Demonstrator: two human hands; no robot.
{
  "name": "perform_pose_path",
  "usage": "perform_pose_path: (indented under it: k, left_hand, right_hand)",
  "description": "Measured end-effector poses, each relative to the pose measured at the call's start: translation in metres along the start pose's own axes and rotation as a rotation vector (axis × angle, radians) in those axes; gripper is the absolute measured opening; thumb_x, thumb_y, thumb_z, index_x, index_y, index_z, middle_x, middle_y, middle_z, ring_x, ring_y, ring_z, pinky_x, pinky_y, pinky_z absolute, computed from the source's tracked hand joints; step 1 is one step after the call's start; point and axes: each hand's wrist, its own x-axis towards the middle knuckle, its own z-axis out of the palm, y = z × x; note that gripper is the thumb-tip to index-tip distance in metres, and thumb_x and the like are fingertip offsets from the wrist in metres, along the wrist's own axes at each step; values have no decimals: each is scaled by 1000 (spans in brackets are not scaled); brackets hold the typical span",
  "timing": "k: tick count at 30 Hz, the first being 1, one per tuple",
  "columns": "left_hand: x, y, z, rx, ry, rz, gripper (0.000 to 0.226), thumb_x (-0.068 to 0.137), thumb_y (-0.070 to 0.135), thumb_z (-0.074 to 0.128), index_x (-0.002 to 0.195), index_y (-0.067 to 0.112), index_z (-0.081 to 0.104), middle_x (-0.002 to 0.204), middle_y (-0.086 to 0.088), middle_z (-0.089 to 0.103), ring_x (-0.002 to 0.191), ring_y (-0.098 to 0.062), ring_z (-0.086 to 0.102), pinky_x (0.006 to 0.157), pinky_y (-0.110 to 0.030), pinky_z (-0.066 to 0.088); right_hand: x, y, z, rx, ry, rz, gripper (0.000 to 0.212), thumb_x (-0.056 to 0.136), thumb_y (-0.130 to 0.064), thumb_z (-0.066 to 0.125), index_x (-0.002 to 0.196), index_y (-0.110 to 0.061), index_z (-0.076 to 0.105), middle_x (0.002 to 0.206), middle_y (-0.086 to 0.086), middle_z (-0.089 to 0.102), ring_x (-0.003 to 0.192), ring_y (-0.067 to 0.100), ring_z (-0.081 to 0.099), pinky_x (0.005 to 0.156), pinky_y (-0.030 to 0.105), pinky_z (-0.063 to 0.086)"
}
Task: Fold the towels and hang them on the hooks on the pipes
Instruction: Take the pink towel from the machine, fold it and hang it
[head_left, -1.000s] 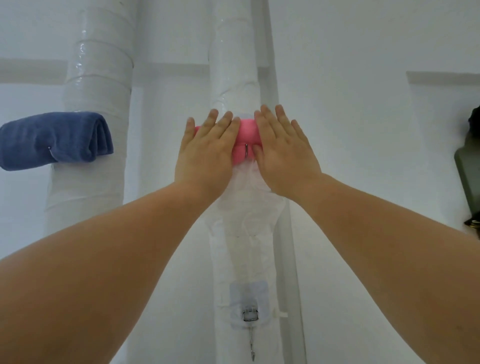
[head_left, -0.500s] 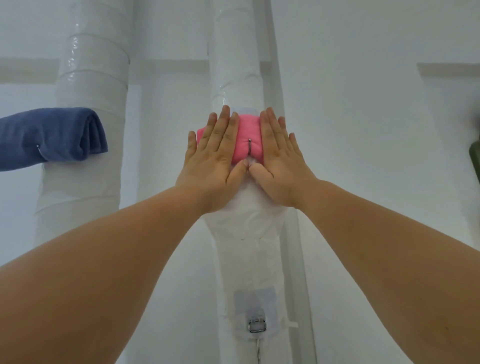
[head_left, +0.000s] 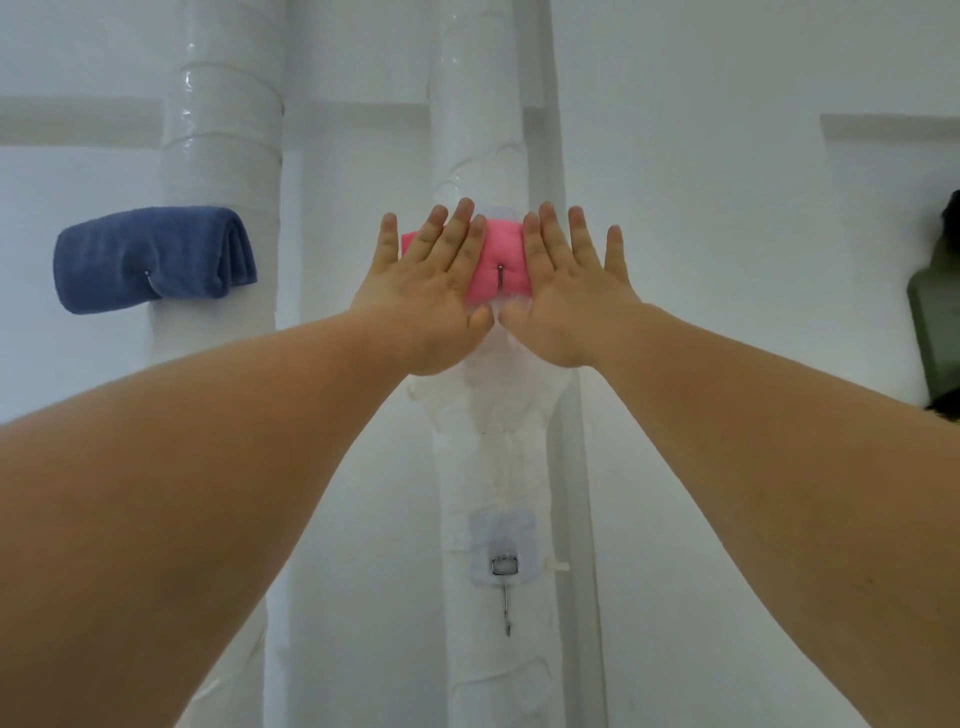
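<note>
Since half a second ago our fingers have spread and both hands have slid a little outward, so more of the pink towel (head_left: 493, 252) shows between them. Our left hand (head_left: 426, 293) and right hand (head_left: 571, 293) lie flat and open, fingers straight, each pressing one end of the folded towel against the front of the middle pipe (head_left: 478, 130). A metal hook (head_left: 500, 275) pokes out through the towel's middle. We judge the towel light, soft and squashy, unlikely to slip yet easy to unfold. It is best taken by both ends, or pinched just beside the hook. A blue towel (head_left: 150, 257) already hangs at the left pipe (head_left: 223, 130), and a bare hook (head_left: 506, 603) waits lower on the middle pipe.
</note>
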Motion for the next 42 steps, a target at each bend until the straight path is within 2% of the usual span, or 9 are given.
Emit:
perform_pose_path:
  k: [7, 13, 18, 24, 26, 29, 34, 38, 42]
  left_hand:
    - [-43, -1, -17, -17, 18, -104, 88, 96, 69, 10, 158, 16, -24, 167, 1, -27, 155, -20, -22, 123, -58, -13]
    - [-115, -8, -20, -29, -59, -178, 91, 95, 72, 19, 158, 22, -22, 168, -2, -26, 156, -24, -20, 125, -57, -8]
    - [-176, -20, -7, -27, -135, -122, 88, 97, 68, 27, 159, 26, -20, 169, -1, -22, 156, -25, -20, 125, -55, -8]
    - [-240, -46, 29, -104, -247, -61, 87, 95, 67, 34, 161, 27, -6, 171, -3, -14, 157, -26, -14, 125, -55, -7]
    - [-265, -63, 43, -152, -229, -10, 87, 93, 66, 39, 162, 29, 0, 171, -4, -10, 158, -27, -11, 125, -56, -7]
    - [-301, -95, 60, -247, -99, 82, 86, 90, 61, 48, 161, 28, 12, 171, -7, 7, 158, -30, 5, 126, -57, 2]
    - [-380, -176, 96, -367, 1, 173, 83, 86, 61, 39, 158, 23, 28, 168, -10, 21, 156, -33, 16, 124, -61, 10]
    - [-439, -237, 131, -438, -137, 278, 83, 86, 65, 33, 158, 22, 29, 168, -11, 20, 156, -35, 16, 123, -63, 10]
    - [-477, -270, 160, -464, -289, 393, 86, 86, 69, 33, 160, 25, 26, 170, -11, 14, 156, -35, 12, 123, -63, 10]
  right_hand:
    - [-34, -4, -4, 29, 33, 12, 100, 94, -72, 29, 156, -13, -23, 164, 8, -30, 150, 31, -29, 122, 58, -10]
    - [-87, -37, 19, 211, 104, -38, 97, 93, -69, 37, 157, -24, -21, 165, 10, -27, 151, 30, -28, 123, 57, -9]
    - [-128, -78, 30, 240, 21, -53, 92, 93, -69, 38, 158, -32, -17, 165, 8, -28, 150, 33, -29, 122, 58, -10]
    - [-175, -135, 51, 125, -120, -72, 90, 92, -72, 38, 157, -38, -14, 163, 6, -32, 148, 31, -33, 122, 58, -10]
    - [-183, -159, 58, 83, -174, -55, 90, 91, -71, 41, 157, -39, -12, 163, 6, -32, 149, 31, -32, 122, 57, -10]
    - [-194, -199, 67, 72, -231, -5, 89, 91, -69, 44, 157, -41, -9, 164, 3, -31, 150, 30, -30, 122, 56, -11]
    - [-233, -304, 91, 1, -276, 77, 84, 91, -67, 45, 157, -44, -3, 166, 2, -24, 153, 29, -22, 123, 56, -5]
    - [-273, -397, 91, 7, -393, 239, 83, 91, -67, 44, 157, -44, -1, 166, 2, -22, 154, 28, -20, 123, 56, -5]
    - [-314, -467, 77, -34, -549, 304, 83, 92, -68, 44, 156, -46, -4, 165, 1, -25, 153, 28, -23, 123, 56, -7]
